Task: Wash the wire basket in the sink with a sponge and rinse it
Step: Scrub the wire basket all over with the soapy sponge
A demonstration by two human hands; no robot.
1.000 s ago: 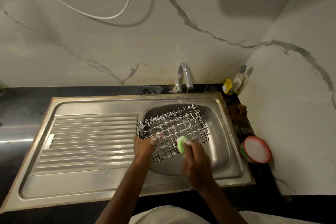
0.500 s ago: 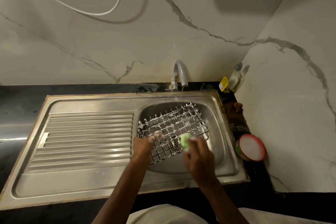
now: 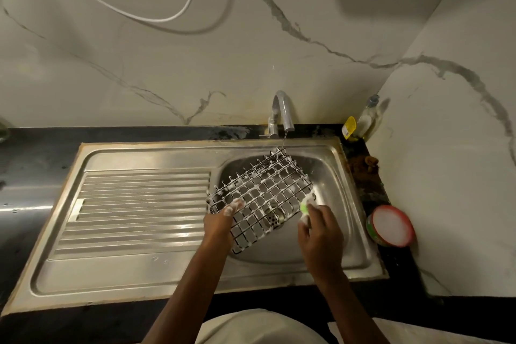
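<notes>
Wire basket (image 3: 261,198), frame centre, over sink (image 3: 346,234) bowl: swung since a second ago, far corner now under tap (image 3: 283,112) trickle. Left hand (image 3: 220,222) fingers curled on near-left edge. Right hand (image 3: 321,232) pinching green sponge (image 3: 305,205), shifted from basket middle to right edge. Soaping nearly round; rinse pending.

The wire basket (image 3: 262,198) is a silver grid of square cells, flecked with white foam; it sits tilted over the sink (image 3: 329,237) bowl, its left edge gripped by the left hand (image 3: 220,225), its far corner well beyond both hands; the sponge (image 3: 305,207), green and lathered, sits pinched in the right hand (image 3: 321,234), touching the basket's right edge.
</notes>
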